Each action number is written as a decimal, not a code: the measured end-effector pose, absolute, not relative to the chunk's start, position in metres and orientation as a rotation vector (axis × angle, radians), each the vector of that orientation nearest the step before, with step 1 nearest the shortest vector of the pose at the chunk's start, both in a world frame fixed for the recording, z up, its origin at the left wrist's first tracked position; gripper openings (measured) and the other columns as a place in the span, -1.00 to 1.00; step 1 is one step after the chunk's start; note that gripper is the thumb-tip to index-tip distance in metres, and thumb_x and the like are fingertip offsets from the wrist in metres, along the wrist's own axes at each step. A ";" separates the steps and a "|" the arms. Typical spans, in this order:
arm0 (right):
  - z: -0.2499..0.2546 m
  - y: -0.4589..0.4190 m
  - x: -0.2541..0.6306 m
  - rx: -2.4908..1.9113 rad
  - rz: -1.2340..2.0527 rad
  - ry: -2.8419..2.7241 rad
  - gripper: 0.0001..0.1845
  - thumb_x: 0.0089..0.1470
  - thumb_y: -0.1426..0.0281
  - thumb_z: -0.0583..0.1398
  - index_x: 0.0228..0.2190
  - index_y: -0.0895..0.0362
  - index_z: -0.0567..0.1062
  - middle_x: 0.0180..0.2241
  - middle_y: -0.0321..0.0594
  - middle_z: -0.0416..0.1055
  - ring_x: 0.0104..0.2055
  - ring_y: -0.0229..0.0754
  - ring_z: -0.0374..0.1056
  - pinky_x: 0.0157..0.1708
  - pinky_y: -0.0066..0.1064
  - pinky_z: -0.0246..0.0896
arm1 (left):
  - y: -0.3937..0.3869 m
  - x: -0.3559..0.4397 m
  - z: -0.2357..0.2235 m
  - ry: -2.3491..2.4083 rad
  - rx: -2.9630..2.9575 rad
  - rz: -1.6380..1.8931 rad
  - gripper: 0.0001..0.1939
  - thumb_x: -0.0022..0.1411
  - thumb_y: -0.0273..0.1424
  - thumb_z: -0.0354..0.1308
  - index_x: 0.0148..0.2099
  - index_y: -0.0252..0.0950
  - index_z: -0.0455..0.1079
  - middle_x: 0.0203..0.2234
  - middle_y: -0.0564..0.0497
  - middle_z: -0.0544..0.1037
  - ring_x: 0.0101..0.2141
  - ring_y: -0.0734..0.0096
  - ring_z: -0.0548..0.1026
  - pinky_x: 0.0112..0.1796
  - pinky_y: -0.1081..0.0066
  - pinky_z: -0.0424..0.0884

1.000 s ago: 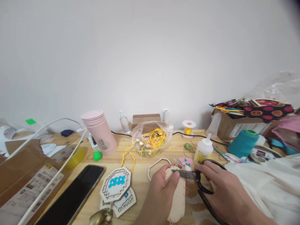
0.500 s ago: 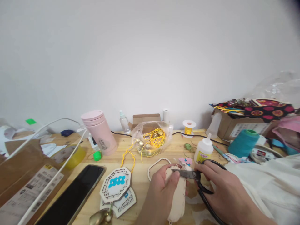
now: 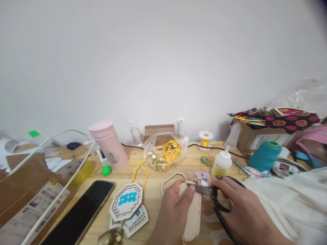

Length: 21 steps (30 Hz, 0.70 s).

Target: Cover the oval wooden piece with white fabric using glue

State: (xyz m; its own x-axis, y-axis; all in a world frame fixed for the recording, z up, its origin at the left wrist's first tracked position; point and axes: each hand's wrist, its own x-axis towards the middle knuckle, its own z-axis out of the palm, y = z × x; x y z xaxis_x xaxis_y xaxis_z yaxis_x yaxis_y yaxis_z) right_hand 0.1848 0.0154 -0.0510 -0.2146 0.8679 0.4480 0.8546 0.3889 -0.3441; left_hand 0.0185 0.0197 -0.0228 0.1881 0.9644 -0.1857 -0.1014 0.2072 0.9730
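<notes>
My left hand (image 3: 175, 206) is closed round the upper end of a pale, long rounded wooden plaque (image 3: 192, 217), which has small loops at its top and bottom. In my right hand (image 3: 244, 207) are black-handled scissors (image 3: 201, 189), their blades lying across the plaque's upper part beside my left thumb. Behind my left hand lies a thin pale frame (image 3: 166, 180). Pink and blue cut pieces (image 3: 202, 176) sit just beyond the plaque, close to a white glue bottle (image 3: 221, 164). To the left rests an octagonal wooden ornament (image 3: 127, 201) with blue decoration, on top of a fan-shaped one (image 3: 138, 221).
A clear bag (image 3: 153, 144) holds bells and yellow cord. On the left are a phone (image 3: 79, 214), a pink tumbler (image 3: 108, 144), a tape roll (image 3: 79, 172) and an open cardboard box (image 3: 15, 194). White cloth (image 3: 293, 200) and a teal thread cone (image 3: 265, 156) occupy the right.
Both hands, with the plaque and scissors, have shifted very slightly left. The blades stay against the plaque's upper part; little else differs.
</notes>
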 end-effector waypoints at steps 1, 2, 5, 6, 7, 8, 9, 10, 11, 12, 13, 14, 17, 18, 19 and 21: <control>-0.051 0.015 0.183 -1.478 0.061 -2.063 -0.68 -0.20 0.51 0.06 -0.31 0.10 0.41 -0.43 -0.18 0.42 -0.47 -0.10 0.38 -0.55 -0.33 0.30 | 0.020 0.018 -0.023 1.084 1.066 0.992 -0.68 0.09 -0.24 0.08 -0.20 -0.39 0.32 -0.62 0.01 0.52 -0.62 0.47 0.41 -0.61 0.53 0.28; -0.051 0.015 0.182 -1.487 0.094 -2.050 -0.68 -0.21 0.52 0.05 -0.32 0.10 0.41 -0.43 -0.18 0.43 -0.46 -0.10 0.38 -0.53 -0.34 0.30 | 0.021 0.018 -0.024 1.087 1.072 0.994 -0.67 0.09 -0.24 0.08 -0.18 -0.40 0.32 -0.61 0.01 0.52 -0.62 0.48 0.40 -0.63 0.54 0.26; -0.051 0.016 0.181 -1.493 0.161 -2.031 -0.66 -0.24 0.54 0.04 -0.34 0.09 0.41 -0.43 -0.20 0.43 -0.42 -0.11 0.38 -0.48 -0.34 0.30 | 0.022 0.017 -0.026 1.065 1.077 1.007 -0.63 0.09 -0.22 0.08 -0.14 -0.40 0.31 -0.59 0.01 0.51 -0.61 0.49 0.38 -0.62 0.54 0.25; -0.051 0.016 0.181 -1.486 0.158 -2.035 -0.65 -0.24 0.54 0.04 -0.33 0.09 0.41 -0.43 -0.20 0.43 -0.42 -0.11 0.38 -0.48 -0.34 0.30 | 0.022 0.017 -0.026 1.058 1.074 1.007 -0.62 0.09 -0.22 0.08 -0.13 -0.40 0.30 -0.59 0.01 0.51 -0.60 0.49 0.38 -0.61 0.54 0.26; -0.051 0.016 0.183 -1.483 0.144 -2.043 -0.65 -0.23 0.53 0.04 -0.32 0.08 0.41 -0.43 -0.21 0.42 -0.43 -0.11 0.37 -0.49 -0.33 0.29 | 0.022 0.017 -0.027 1.056 1.075 1.007 -0.62 0.09 -0.22 0.08 -0.12 -0.39 0.30 -0.60 0.01 0.50 -0.60 0.49 0.38 -0.59 0.54 0.27; -0.052 0.016 0.184 -1.481 0.124 -2.052 -0.65 -0.22 0.52 0.04 -0.31 0.08 0.41 -0.43 -0.21 0.42 -0.44 -0.11 0.37 -0.50 -0.33 0.29 | 0.022 0.017 -0.027 1.056 1.075 1.005 -0.63 0.10 -0.23 0.08 -0.12 -0.39 0.30 -0.60 0.02 0.50 -0.59 0.49 0.38 -0.57 0.53 0.28; -0.052 0.016 0.185 -1.480 0.101 -2.061 -0.66 -0.21 0.51 0.04 -0.31 0.07 0.41 -0.44 -0.21 0.41 -0.46 -0.11 0.36 -0.52 -0.32 0.28 | 0.022 0.017 -0.027 1.060 1.075 1.000 -0.64 0.10 -0.24 0.08 -0.13 -0.39 0.30 -0.60 0.02 0.50 -0.59 0.49 0.39 -0.56 0.53 0.29; -0.053 0.017 0.187 -1.479 0.079 -2.067 -0.68 -0.19 0.51 0.05 -0.31 0.07 0.41 -0.45 -0.22 0.40 -0.48 -0.11 0.35 -0.54 -0.32 0.27 | 0.022 0.017 -0.027 1.066 1.076 0.995 -0.65 0.10 -0.24 0.08 -0.14 -0.39 0.30 -0.61 0.02 0.50 -0.59 0.49 0.39 -0.56 0.53 0.29; -0.053 0.017 0.188 -1.480 0.063 -2.070 -0.69 -0.19 0.50 0.05 -0.32 0.07 0.41 -0.46 -0.22 0.39 -0.49 -0.11 0.35 -0.55 -0.32 0.27 | 0.022 0.017 -0.027 1.070 1.079 0.993 -0.66 0.10 -0.25 0.08 -0.14 -0.39 0.30 -0.61 0.02 0.50 -0.59 0.49 0.39 -0.56 0.53 0.29; -0.053 0.017 0.189 -1.479 0.055 -2.071 -0.69 -0.19 0.50 0.05 -0.32 0.07 0.41 -0.47 -0.22 0.39 -0.49 -0.11 0.35 -0.56 -0.32 0.27 | 0.022 0.016 -0.027 1.073 1.081 0.992 -0.66 0.10 -0.25 0.08 -0.14 -0.39 0.30 -0.60 0.02 0.51 -0.59 0.48 0.39 -0.57 0.53 0.29; -0.054 0.017 0.189 -1.474 0.054 -2.073 -0.69 -0.19 0.50 0.06 -0.32 0.07 0.41 -0.46 -0.22 0.39 -0.48 -0.10 0.36 -0.56 -0.32 0.27 | 0.022 0.016 -0.027 1.076 1.080 0.992 -0.67 0.10 -0.26 0.08 -0.14 -0.38 0.30 -0.60 0.02 0.51 -0.58 0.48 0.40 -0.56 0.53 0.29; -0.054 0.018 0.189 -1.467 0.054 -2.073 -0.69 -0.20 0.51 0.06 -0.32 0.07 0.41 -0.46 -0.22 0.39 -0.47 -0.10 0.36 -0.55 -0.32 0.28 | 0.021 0.016 -0.027 1.077 1.080 0.992 -0.68 0.10 -0.27 0.08 -0.14 -0.38 0.30 -0.60 0.02 0.51 -0.58 0.48 0.40 -0.56 0.53 0.29; -0.053 0.018 0.189 -1.455 0.054 -2.085 -0.69 -0.19 0.50 0.07 -0.31 0.07 0.40 -0.44 -0.21 0.40 -0.45 -0.09 0.37 -0.54 -0.31 0.28 | 0.021 0.017 -0.026 1.064 1.085 0.983 -0.71 0.11 -0.27 0.07 -0.17 -0.37 0.31 -0.60 0.02 0.51 -0.58 0.50 0.39 -0.55 0.54 0.30; -0.053 0.018 0.189 -1.454 0.047 -2.088 -0.70 -0.18 0.49 0.08 -0.31 0.07 0.40 -0.45 -0.21 0.40 -0.46 -0.09 0.37 -0.55 -0.31 0.28 | 0.021 0.017 -0.026 1.058 1.082 0.979 -0.71 0.11 -0.28 0.07 -0.17 -0.37 0.31 -0.59 0.02 0.51 -0.58 0.50 0.39 -0.54 0.53 0.31; -0.052 0.018 0.189 -1.456 0.044 -2.094 -0.72 -0.17 0.48 0.08 -0.31 0.07 0.40 -0.46 -0.21 0.39 -0.48 -0.09 0.36 -0.56 -0.31 0.28 | 0.021 0.017 -0.025 1.054 1.079 0.977 -0.71 0.12 -0.28 0.06 -0.17 -0.37 0.31 -0.59 0.02 0.51 -0.58 0.49 0.40 -0.53 0.53 0.32; -0.052 0.017 0.190 -1.453 0.035 -2.097 -0.72 -0.17 0.47 0.09 -0.31 0.07 0.40 -0.47 -0.22 0.39 -0.49 -0.10 0.36 -0.57 -0.32 0.27 | 0.020 0.017 -0.025 1.054 1.076 0.976 -0.71 0.12 -0.28 0.06 -0.16 -0.37 0.31 -0.58 0.02 0.52 -0.57 0.49 0.40 -0.53 0.52 0.32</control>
